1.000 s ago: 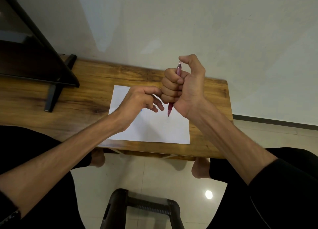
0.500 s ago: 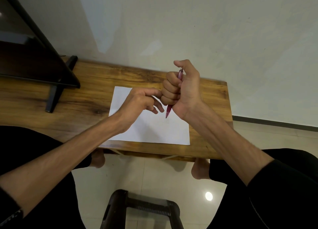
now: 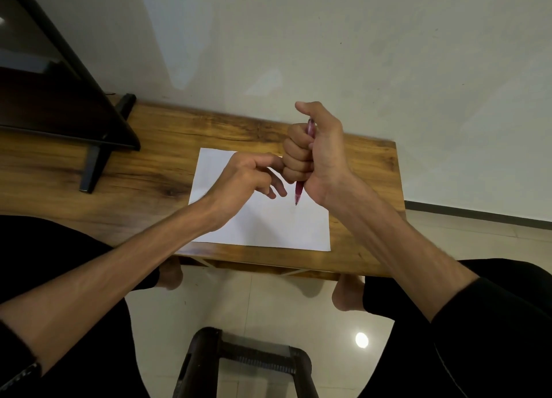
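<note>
A white sheet of paper (image 3: 268, 227) lies flat on a low wooden table (image 3: 149, 170). My right hand (image 3: 316, 152) grips a red pen (image 3: 299, 192) in its fist above the sheet, the tip pointing down and the thumb raised over the pen's top end. My left hand (image 3: 248, 182) hovers just left of it with fingers loosely curled, holding nothing; its index finger reaches toward the right fist's knuckles. Most of the pen's barrel is hidden inside the fist.
A dark screen on a black stand (image 3: 98, 155) occupies the table's left end. A plain wall rises right behind the table. Below, a dark stool frame (image 3: 239, 358) stands on the tiled floor between my knees, and my bare feet rest under the table's front edge.
The right thumb dropped toward the pen's top half a second ago and is raised again now. The fist with the pen has sunk slightly. The left hand has barely moved.
</note>
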